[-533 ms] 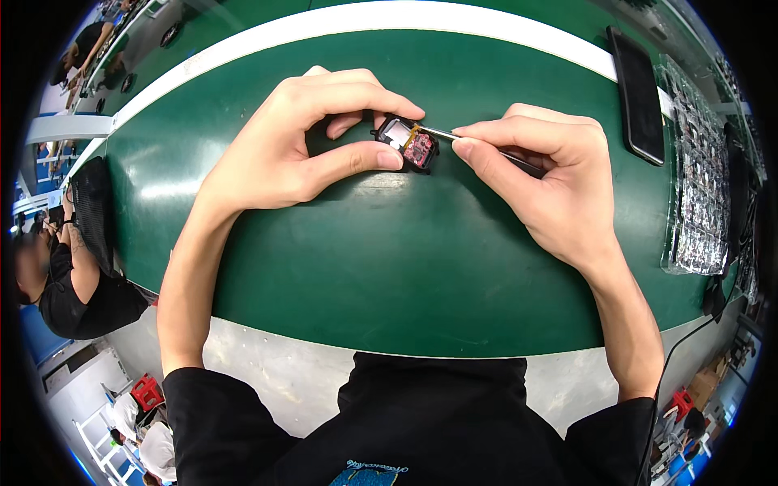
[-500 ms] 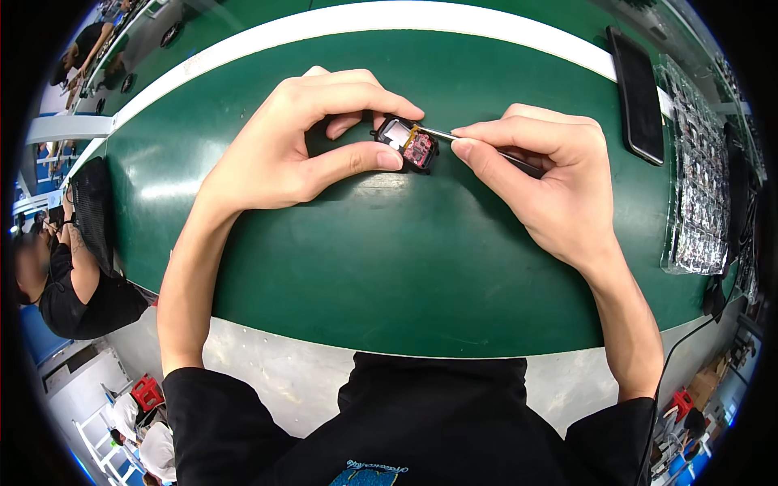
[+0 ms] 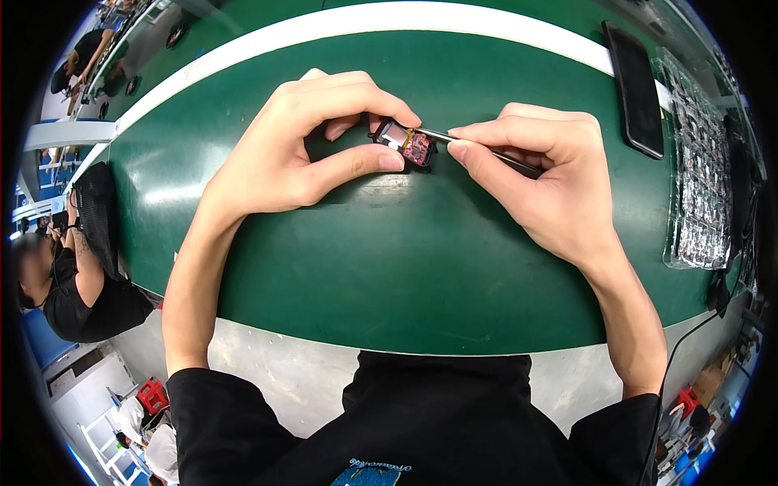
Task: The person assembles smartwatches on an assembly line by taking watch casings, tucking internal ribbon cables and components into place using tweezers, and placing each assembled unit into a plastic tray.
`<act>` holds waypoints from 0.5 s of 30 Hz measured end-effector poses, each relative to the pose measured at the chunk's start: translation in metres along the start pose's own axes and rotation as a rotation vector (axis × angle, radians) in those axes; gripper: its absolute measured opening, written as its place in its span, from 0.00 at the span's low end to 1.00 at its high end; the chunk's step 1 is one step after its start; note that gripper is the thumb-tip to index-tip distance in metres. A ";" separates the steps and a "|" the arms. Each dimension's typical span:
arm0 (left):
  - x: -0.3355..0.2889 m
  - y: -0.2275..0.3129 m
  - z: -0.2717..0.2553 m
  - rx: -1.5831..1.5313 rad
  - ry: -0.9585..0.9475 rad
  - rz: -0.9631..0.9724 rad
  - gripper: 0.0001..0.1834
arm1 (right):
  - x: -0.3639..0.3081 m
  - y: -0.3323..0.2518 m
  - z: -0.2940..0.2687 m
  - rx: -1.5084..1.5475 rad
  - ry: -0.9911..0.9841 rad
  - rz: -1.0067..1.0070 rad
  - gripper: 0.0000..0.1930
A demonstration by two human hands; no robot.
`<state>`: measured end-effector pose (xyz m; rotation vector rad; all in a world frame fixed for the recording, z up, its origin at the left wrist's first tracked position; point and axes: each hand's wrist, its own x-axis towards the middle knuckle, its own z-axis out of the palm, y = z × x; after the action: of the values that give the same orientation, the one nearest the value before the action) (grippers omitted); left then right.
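Observation:
A small black device case (image 3: 416,151) lies open-faced on the green table, showing a red circuit board, a silvery rectangular part and a strip of amber tape. My left hand (image 3: 324,134) grips it between thumb and forefinger, at its near left and far edges. In my right hand (image 3: 539,158) is a thin metal tool like tweezers (image 3: 438,134), pinched between thumb and forefinger. Its tip meets the upper right part of the case, close to the tape. Whether the tip grips anything is too small to tell.
A black phone (image 3: 634,93) lies at the far right, beside clear plastic trays (image 3: 698,162) filled with small parts. A white strip (image 3: 365,18) crosses the far side of the green table (image 3: 421,267). At the left, another person (image 3: 81,283) sits near a black mesh object (image 3: 95,212).
Hardly anything differs. The whole view has shifted slightly; both hands keep their hold, and the tool's tip stays at the case's upper right part.

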<state>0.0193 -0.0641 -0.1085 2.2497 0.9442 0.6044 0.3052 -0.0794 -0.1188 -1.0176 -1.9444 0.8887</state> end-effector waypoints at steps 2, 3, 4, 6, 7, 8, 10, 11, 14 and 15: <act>0.000 0.001 0.001 0.001 0.008 0.017 0.24 | -0.002 0.001 0.002 0.032 0.018 0.002 0.04; -0.001 0.001 0.002 0.001 0.015 0.028 0.24 | -0.002 0.001 0.002 0.031 0.016 0.001 0.04; 0.000 0.000 0.001 0.001 0.017 0.028 0.24 | -0.002 0.001 0.002 0.024 0.019 0.002 0.04; 0.001 -0.001 0.000 0.007 0.004 0.032 0.24 | -0.001 0.000 0.001 0.020 0.021 0.003 0.04; 0.001 -0.001 0.001 0.008 0.006 0.030 0.24 | -0.002 -0.001 0.000 0.013 0.009 0.004 0.04; 0.001 -0.003 0.003 -0.018 0.014 0.031 0.23 | -0.001 -0.001 -0.001 0.005 -0.001 0.003 0.04; 0.001 -0.003 0.002 -0.039 0.024 0.033 0.23 | 0.000 0.001 0.001 0.005 -0.002 -0.012 0.04; 0.001 -0.002 0.002 -0.033 0.023 0.027 0.23 | -0.001 0.001 0.001 0.005 -0.004 -0.018 0.04; 0.001 -0.002 0.002 -0.014 0.020 0.021 0.23 | 0.001 0.002 0.001 0.001 -0.010 -0.030 0.04; 0.001 -0.002 0.001 -0.001 0.022 0.019 0.23 | 0.000 0.001 0.001 -0.001 -0.005 -0.032 0.04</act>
<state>0.0197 -0.0629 -0.1105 2.2574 0.9336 0.6390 0.3045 -0.0793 -0.1197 -0.9828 -1.9607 0.8727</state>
